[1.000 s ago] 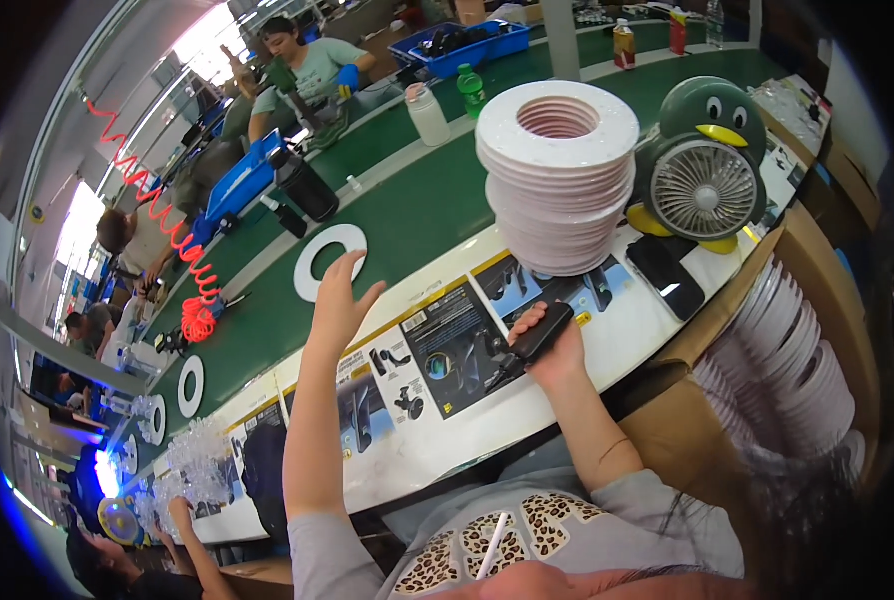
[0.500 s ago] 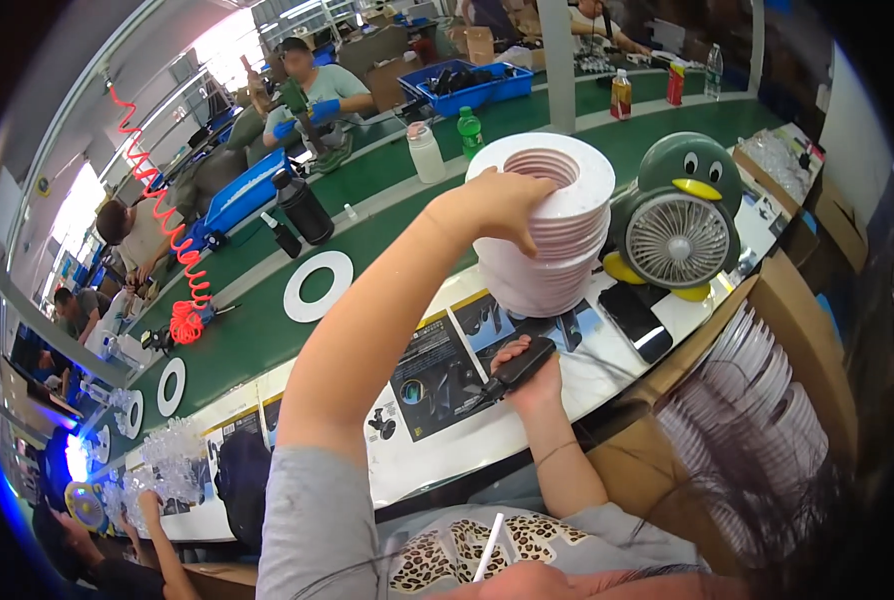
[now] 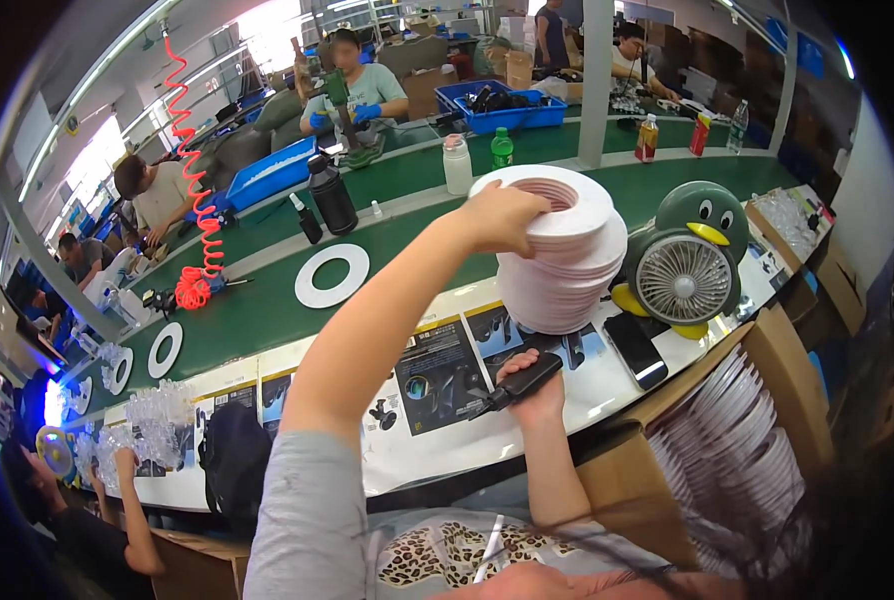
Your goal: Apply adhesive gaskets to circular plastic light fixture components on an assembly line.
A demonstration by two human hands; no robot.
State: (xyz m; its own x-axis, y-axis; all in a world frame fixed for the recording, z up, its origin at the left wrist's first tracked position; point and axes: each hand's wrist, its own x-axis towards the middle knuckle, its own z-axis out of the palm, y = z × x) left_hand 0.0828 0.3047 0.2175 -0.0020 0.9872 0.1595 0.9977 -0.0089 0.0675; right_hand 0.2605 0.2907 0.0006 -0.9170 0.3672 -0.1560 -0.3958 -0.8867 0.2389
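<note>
My left hand (image 3: 508, 217) is closed on the upper few white rings (image 3: 579, 222), its fingers over the top and the thumb low on the near side. These rings sit shifted left over the rest of the white ring stack (image 3: 562, 290). Nearer to me, my right hand (image 3: 537, 398) is wrapped around a black oblong handheld device (image 3: 523, 381), its thin tip pointing left. Beneath the device lies a printed black sheet (image 3: 437, 385) on the white bench. A loose white ring (image 3: 333, 276) lies on the green conveyor belt, left of the stack.
A green penguin-shaped fan (image 3: 685, 265) and a phone (image 3: 635, 350) stand close to the stack's right. An open carton of white rings (image 3: 727, 440) is at lower right. Bottles (image 3: 457, 165) line the belt's far side. A red coiled hose (image 3: 199, 215) hangs left. Co-workers sit around.
The view has shifted, so the scene sits lower. My left hand has slid the top rings leftward, off line with the stack below. My right hand keeps hold of the black device.
</note>
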